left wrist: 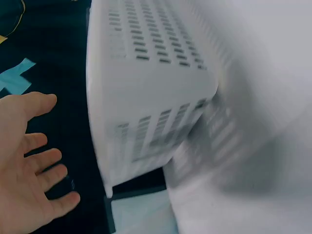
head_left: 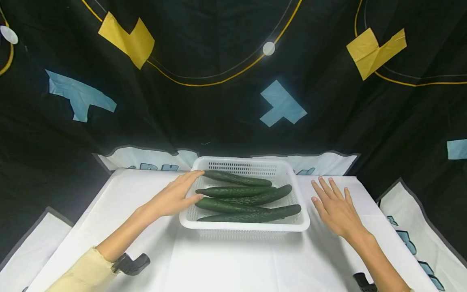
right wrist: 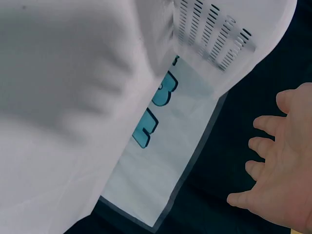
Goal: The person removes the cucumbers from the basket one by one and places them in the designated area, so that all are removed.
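A white plastic basket [head_left: 244, 226] with slotted walls stands on the white-covered table, holding several long dark-green cucumbers [head_left: 237, 178] laid roughly side by side. My left hand [head_left: 175, 195] is over the basket's left end, its fingertips overlapping the rim in the head view. Seen from the left wrist, that hand [left wrist: 29, 165] has spread fingers and a gap between it and the basket wall [left wrist: 146, 87]. To the right of the basket is my right hand [head_left: 335, 209], palm down with fingers spread and holding nothing. The right wrist view shows its fingers apart from the basket [right wrist: 214, 39] too.
The white table cover [head_left: 226, 259] extends in front of the basket and to both sides. Behind it hangs a black cloth [head_left: 204, 117] with yellow and blue tape pieces. Dark straps [head_left: 132, 264] sit at both wrists.
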A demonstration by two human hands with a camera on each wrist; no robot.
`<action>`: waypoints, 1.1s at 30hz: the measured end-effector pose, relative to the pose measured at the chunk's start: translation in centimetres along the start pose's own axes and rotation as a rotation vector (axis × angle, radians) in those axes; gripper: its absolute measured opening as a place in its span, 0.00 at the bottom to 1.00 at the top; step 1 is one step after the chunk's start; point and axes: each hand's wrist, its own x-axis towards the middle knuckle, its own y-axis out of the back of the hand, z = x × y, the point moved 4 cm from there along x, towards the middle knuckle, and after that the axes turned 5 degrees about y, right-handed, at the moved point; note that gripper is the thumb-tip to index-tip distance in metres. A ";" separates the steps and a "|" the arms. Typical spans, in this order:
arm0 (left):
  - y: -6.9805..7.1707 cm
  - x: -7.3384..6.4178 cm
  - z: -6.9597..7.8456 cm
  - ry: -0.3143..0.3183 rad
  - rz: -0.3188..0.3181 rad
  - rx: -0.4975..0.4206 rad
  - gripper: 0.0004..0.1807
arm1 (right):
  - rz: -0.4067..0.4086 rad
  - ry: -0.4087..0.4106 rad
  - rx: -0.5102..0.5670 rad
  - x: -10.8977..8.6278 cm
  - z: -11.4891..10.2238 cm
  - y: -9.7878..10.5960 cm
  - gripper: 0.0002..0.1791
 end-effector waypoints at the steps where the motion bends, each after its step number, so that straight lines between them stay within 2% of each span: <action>1: -0.3 0.2 0.1 0.000 -0.018 -0.025 0.38 | -0.001 0.004 0.002 0.1 -0.1 -0.1 0.31; 7: -1.7 1.6 1.1 -0.007 -0.113 -0.121 0.36 | -0.026 0.013 0.017 0.6 -0.6 -0.8 0.31; 13: -1.2 3.5 2.7 -0.085 -0.166 -0.148 0.34 | -0.058 0.006 0.035 1.2 -0.6 -1.5 0.32; 17: -1.0 5.2 3.2 -0.099 -0.232 -0.199 0.31 | -0.086 0.002 0.056 1.7 -0.6 -2.2 0.32; 22: -1.2 7.5 3.7 -0.084 -0.326 -0.221 0.31 | -0.114 -0.002 0.075 2.0 -0.8 -2.9 0.33; 28: -2.1 10.0 4.2 -0.075 -0.386 -0.182 0.29 | -0.131 -0.004 0.079 2.1 -0.8 -3.1 0.33; 33: -3.4 11.6 3.7 -0.006 -0.441 -0.148 0.29 | -0.162 -0.013 0.067 2.2 -0.8 -3.3 0.35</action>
